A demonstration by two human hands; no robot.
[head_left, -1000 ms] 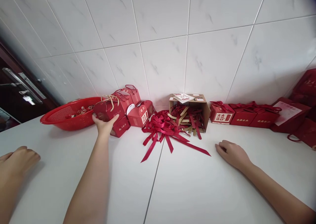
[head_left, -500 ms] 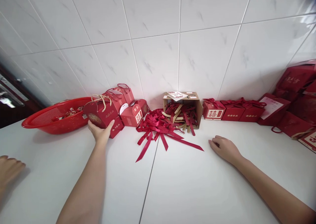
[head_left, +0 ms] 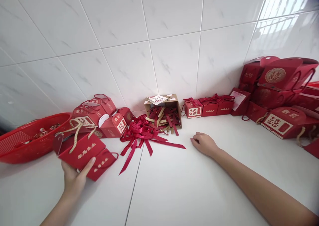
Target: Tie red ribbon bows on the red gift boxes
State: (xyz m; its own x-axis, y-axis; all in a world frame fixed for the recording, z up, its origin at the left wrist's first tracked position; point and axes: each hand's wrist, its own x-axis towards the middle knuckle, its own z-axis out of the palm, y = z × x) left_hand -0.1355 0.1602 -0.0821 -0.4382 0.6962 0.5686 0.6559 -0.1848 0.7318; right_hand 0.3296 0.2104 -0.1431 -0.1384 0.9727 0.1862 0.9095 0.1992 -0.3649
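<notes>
My left hand [head_left: 74, 177] grips a red gift box [head_left: 79, 148] with a rope handle, held just above the white table at the left. Under it a second, smaller red box [head_left: 103, 164] with a cord handle lies on the table. My right hand [head_left: 204, 143] rests on the table with its fingers curled, nothing in it, to the right of a heap of red ribbons [head_left: 139, 136]. The ribbons spill out of a tipped cardboard carton [head_left: 161, 111] against the tiled wall.
A red plastic basket [head_left: 22, 146] with small items stands at the far left. Several red gift boxes [head_left: 107, 119] are piled behind my left hand. A row of small ribboned boxes [head_left: 209, 107] and larger red boxes [head_left: 279, 86] line the wall on the right.
My left hand has pulled the rope-handled red box out of the pile and toward me. The view has swung right; the other person's hand at the far left is out of view.
</notes>
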